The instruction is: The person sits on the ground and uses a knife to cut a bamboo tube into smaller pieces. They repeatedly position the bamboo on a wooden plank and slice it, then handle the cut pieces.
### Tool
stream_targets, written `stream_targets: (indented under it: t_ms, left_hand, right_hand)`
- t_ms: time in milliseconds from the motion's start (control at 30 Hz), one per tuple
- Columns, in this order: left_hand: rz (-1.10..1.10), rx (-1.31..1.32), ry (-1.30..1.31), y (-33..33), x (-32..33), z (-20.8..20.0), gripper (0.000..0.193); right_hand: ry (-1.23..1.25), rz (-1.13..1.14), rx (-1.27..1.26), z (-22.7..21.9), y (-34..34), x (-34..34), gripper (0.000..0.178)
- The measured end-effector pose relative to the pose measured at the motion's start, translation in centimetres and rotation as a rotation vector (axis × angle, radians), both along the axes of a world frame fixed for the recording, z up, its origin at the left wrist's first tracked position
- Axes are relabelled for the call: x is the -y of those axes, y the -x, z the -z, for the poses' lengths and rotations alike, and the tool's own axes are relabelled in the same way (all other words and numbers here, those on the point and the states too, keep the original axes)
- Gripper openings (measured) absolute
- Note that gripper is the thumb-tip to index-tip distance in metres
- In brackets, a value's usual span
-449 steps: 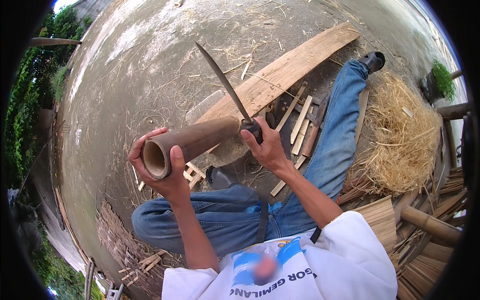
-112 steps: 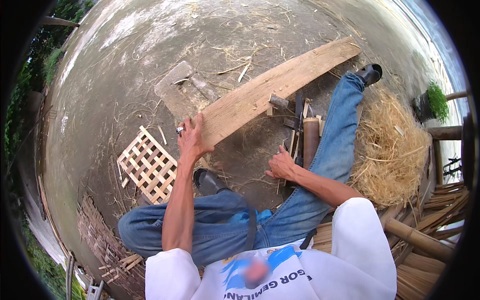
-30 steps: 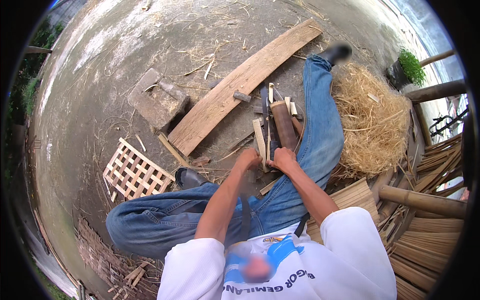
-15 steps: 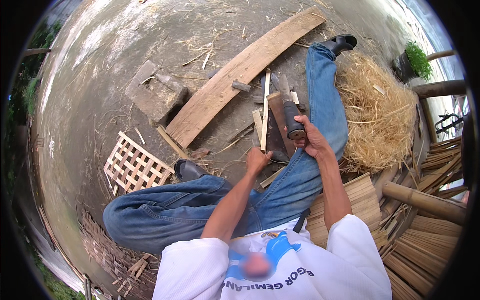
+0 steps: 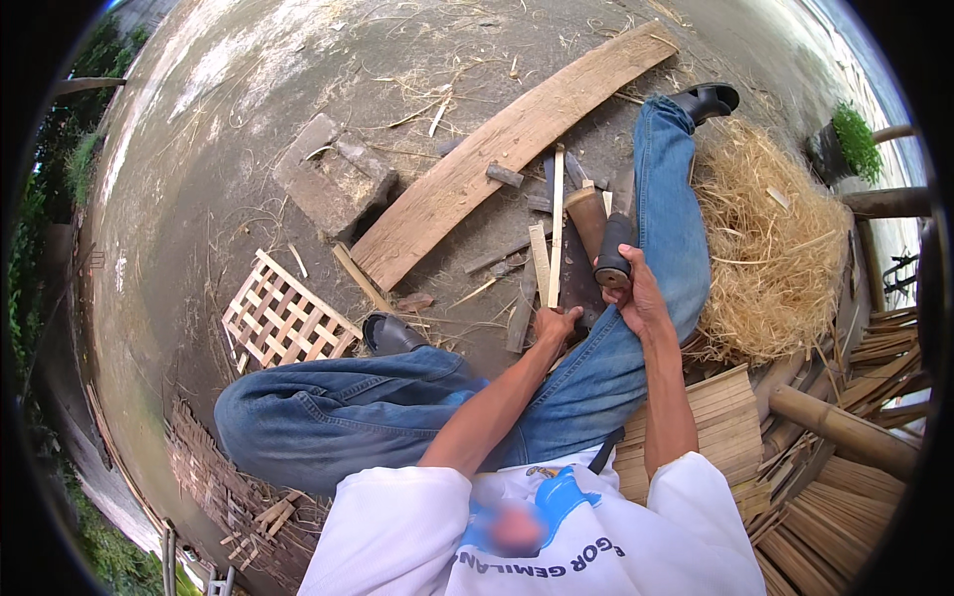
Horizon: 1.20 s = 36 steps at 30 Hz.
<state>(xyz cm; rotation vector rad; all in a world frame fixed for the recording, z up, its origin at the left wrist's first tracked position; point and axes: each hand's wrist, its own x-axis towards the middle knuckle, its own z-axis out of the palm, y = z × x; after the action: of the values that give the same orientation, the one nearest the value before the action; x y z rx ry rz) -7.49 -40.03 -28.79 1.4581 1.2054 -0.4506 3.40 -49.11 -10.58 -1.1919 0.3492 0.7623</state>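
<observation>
My right hand (image 5: 639,296) is closed round the thick black handle of a knife (image 5: 612,260), held above my right leg; its blade is mostly hidden. My left hand (image 5: 558,324) has its fingers curled at the lower end of a long pale bamboo strip (image 5: 556,223), which points away from me. Beside the strip lies a shorter bamboo piece (image 5: 540,260). A brown wooden handle (image 5: 586,221) and a dark flat blade-like piece (image 5: 573,268) lie between the strip and the knife.
A long wooden plank (image 5: 517,149) lies ahead, near a stone block (image 5: 333,179). A woven bamboo lattice (image 5: 288,316) rests at left. Heaped shavings (image 5: 765,248) lie right of my leg, and split bamboo (image 5: 835,497) is stacked at lower right.
My left hand has moved right, and the strip's lower end with it. The knife in my right hand has tilted, so less of its blade shows. The view has shifted slightly.
</observation>
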Motion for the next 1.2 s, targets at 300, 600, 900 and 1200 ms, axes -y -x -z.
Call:
stream_targets:
  t_ms: [300,600,900,1200]
  left_hand:
    - [0.290,0.105,0.480,0.6,-15.0,-11.4,0.031]
    - [0.558,-0.004,0.442,5.9,-30.2,-10.8,0.027]
    - [0.879,0.023,-0.403,2.2,-24.0,-10.5,0.054]
    - [0.703,0.123,-0.982,0.9,-31.4,-7.0,0.144]
  right_hand:
    - [0.163,-0.200,0.185,-0.4,0.7,-2.9,0.034]
    - [0.307,-0.293,0.340,3.4,2.0,-7.8,0.040]
    - [0.581,-0.327,0.452,6.5,0.2,-6.7,0.046]
    - [0.627,-0.242,0.441,8.0,1.6,-5.6,0.053]
